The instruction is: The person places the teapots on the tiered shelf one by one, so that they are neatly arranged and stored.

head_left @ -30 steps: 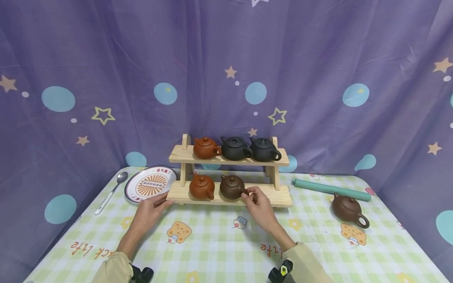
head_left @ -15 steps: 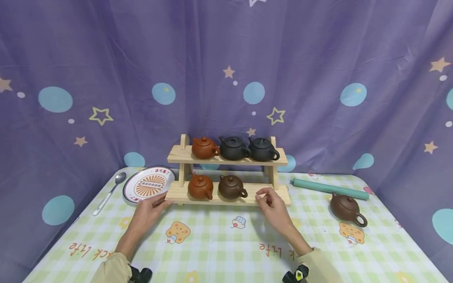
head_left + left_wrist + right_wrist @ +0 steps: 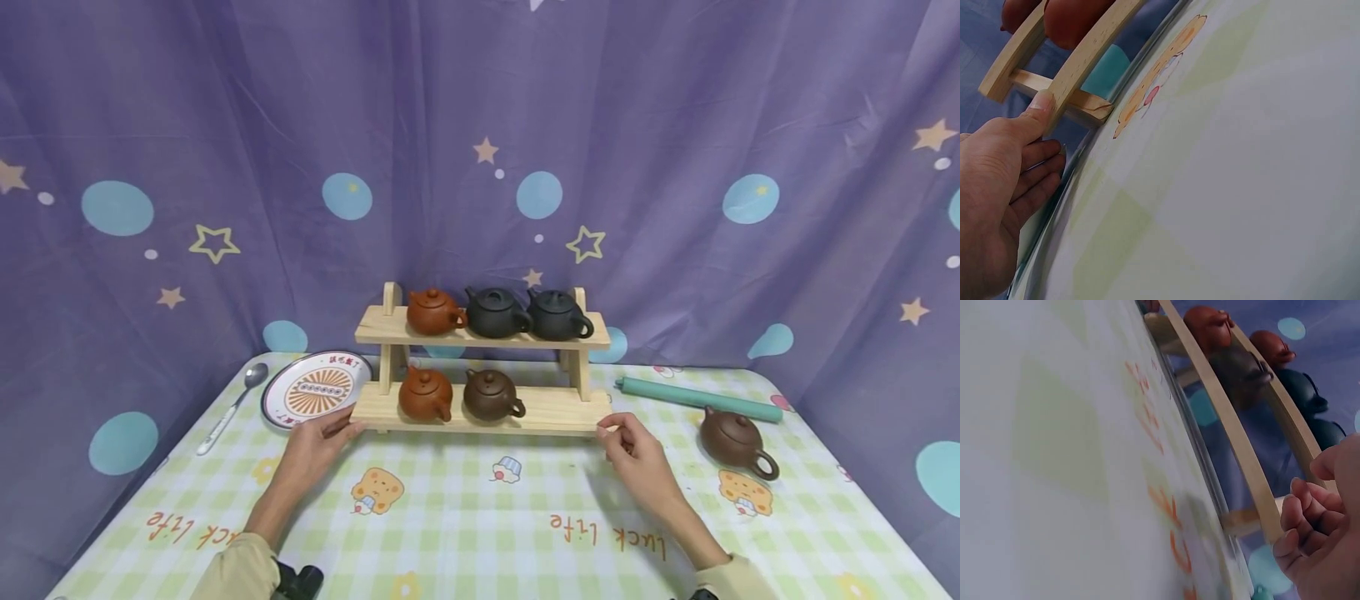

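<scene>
A two-tier wooden display rack (image 3: pixel 555 410) stands near the back of the table. Its upper tier bears an orange-brown teapot (image 3: pixel 432 313) and two black teapots, one in the middle (image 3: pixel 495 315) and one at right (image 3: pixel 557 317). On the lower tier sit another orange-brown teapot (image 3: pixel 425 395) and a dark brown teapot (image 3: pixel 491 395). My left hand (image 3: pixel 311 446) grips the lower board's left end, thumb on its edge in the left wrist view. Beside the lower board's right end is my right hand (image 3: pixel 637 454), fingers loosely bent, holding nothing; contact with the board is unclear.
Right of the rack, a second dark brown teapot (image 3: pixel 735 442) rests on the checked tablecloth (image 3: pixel 465 533), before a green roll (image 3: pixel 697 398). At left lie a patterned plate (image 3: pixel 277 400) and a spoon (image 3: pixel 234 408). A purple curtain (image 3: pixel 645 125) hangs behind.
My right hand has let go of the lower dark brown teapot's handle and moved right to the rack's right end. The left hand stays at the left end.
</scene>
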Tool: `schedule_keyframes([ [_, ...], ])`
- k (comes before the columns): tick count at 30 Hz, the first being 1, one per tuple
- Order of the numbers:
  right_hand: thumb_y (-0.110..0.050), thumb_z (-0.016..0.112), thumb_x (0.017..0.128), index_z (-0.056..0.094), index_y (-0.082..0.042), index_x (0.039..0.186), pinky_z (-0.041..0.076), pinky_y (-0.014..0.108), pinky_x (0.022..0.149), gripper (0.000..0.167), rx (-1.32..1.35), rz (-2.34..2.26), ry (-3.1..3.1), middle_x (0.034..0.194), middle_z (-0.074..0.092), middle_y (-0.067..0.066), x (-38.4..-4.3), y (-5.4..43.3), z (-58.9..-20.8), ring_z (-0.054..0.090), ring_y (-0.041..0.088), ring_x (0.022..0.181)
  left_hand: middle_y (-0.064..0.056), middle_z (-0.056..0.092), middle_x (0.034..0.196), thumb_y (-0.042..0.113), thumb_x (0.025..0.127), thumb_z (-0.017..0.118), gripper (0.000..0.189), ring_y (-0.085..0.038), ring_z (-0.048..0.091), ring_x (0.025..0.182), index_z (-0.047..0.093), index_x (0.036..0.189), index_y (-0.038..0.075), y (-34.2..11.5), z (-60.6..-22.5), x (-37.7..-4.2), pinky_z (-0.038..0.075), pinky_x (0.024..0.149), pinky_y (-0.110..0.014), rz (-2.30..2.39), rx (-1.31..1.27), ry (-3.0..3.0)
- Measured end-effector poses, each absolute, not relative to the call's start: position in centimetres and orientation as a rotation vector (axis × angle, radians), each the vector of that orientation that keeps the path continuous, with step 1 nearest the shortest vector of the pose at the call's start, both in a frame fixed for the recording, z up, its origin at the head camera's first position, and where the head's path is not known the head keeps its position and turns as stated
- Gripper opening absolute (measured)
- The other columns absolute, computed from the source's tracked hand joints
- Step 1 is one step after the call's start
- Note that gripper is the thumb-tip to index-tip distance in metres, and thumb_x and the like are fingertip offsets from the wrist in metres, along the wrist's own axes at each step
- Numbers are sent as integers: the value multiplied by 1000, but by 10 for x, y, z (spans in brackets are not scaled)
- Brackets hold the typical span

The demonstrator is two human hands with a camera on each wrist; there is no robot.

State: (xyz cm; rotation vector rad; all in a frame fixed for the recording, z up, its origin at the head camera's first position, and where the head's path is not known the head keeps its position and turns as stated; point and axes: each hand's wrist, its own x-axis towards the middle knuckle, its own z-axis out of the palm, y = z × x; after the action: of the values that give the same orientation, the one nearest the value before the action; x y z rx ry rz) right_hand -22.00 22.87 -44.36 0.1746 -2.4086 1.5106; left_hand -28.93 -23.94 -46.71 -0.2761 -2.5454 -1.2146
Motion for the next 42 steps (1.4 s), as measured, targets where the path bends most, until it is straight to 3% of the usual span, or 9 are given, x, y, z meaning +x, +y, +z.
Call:
schedule_keyframes([
  [5, -20, 58, 109, 62, -3, 118, 44, 25, 53, 19, 121, 1461, -2452, 72, 56, 5, -212, 246, -447, 51, 12, 61, -21, 72, 119, 24, 98, 75, 47, -34, 72, 108, 65, 133, -6, -239, -467, -288, 59, 91, -34, -1226, -272, -2547],
  [12, -24, 57, 109, 62, -1, 118, 44, 26, 53, 24, 46, 1405, -2466, 69, 55, 3, -203, 266, -453, 51, 12, 59, -21, 72, 119, 24, 99, 74, 48, -33, 72, 108, 64, 134, -6, -239, -468, -286, 57, 94, -42, -1226, -250, -2558],
  [18, -22, 57, 110, 60, 1, 119, 44, 26, 51, 25, 26, 1397, -2451, 71, 58, 8, -196, 282, -453, 52, 12, 59, -18, 72, 120, 23, 99, 75, 46, -30, 72, 109, 65, 134, -5, -237, -468, -286, 56, 96, -41, -1236, -227, -2563],
  [24, -27, 55, 110, 58, 2, 123, 46, 25, 52, 31, -49, 1350, -2483, 76, 60, 9, -188, 304, -451, 56, 14, 62, -20, 72, 119, 23, 98, 75, 46, -31, 73, 108, 65, 133, -5, -237, -467, -288, 57, 94, -42, -1235, -252, -2546],
  [32, -30, 50, 112, 54, 6, 128, 57, 24, 61, 40, -163, 1321, -2508, 94, 68, 15, -178, 329, -451, 63, 11, 77, -20, 72, 119, 23, 98, 75, 47, -32, 72, 108, 65, 134, -6, -238, -466, -286, 56, 96, -46, -1217, -240, -2560],
  [42, -32, 49, 112, 52, 5, 127, 49, 25, 53, 40, -199, 1249, -2503, 81, 65, 10, -167, 355, -454, 59, 13, 65, -20, 72, 119, 26, 98, 75, 49, -33, 72, 108, 64, 134, -5, -238, -465, -287, 55, 97, -48, -1212, -242, -2566],
])
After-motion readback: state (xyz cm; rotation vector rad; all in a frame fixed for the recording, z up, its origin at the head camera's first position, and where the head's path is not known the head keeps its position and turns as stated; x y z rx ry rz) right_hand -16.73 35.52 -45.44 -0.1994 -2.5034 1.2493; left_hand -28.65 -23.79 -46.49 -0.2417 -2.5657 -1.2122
